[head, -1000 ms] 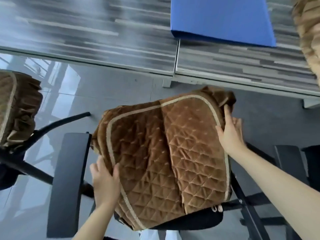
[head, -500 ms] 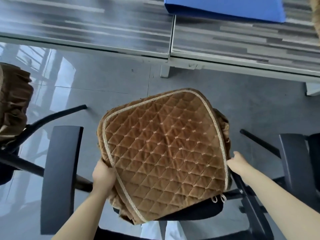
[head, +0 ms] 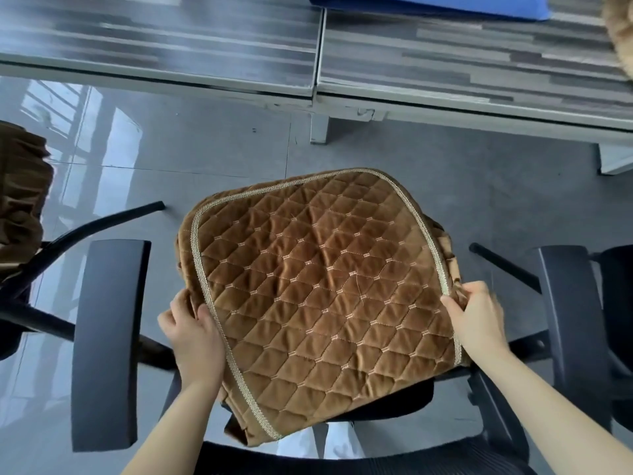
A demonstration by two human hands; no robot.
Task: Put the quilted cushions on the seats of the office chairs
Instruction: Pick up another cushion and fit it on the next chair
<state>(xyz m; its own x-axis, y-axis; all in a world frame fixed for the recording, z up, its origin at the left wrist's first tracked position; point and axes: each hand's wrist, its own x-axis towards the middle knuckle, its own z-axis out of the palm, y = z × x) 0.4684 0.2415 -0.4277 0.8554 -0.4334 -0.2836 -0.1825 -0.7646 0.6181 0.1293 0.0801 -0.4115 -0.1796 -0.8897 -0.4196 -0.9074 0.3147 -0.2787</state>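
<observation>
Brown quilted cushion (head: 325, 296) lies on office chair seat (head: 394, 402). My left hand (head: 193, 334) grips its left edge, my right hand (head: 478, 320) pinches right edge trim.

Grey striped desks (head: 445, 60) — blue pad (head: 428, 3) on top, glossy tiled floor (head: 171, 149) below

Office setting: black swivel chair with armrests (head: 104, 344) at lower centre, long grey-striped desks (head: 164, 46) butted end to end across the top, glossy grey tiled floor (head: 212, 156) between.
</observation>
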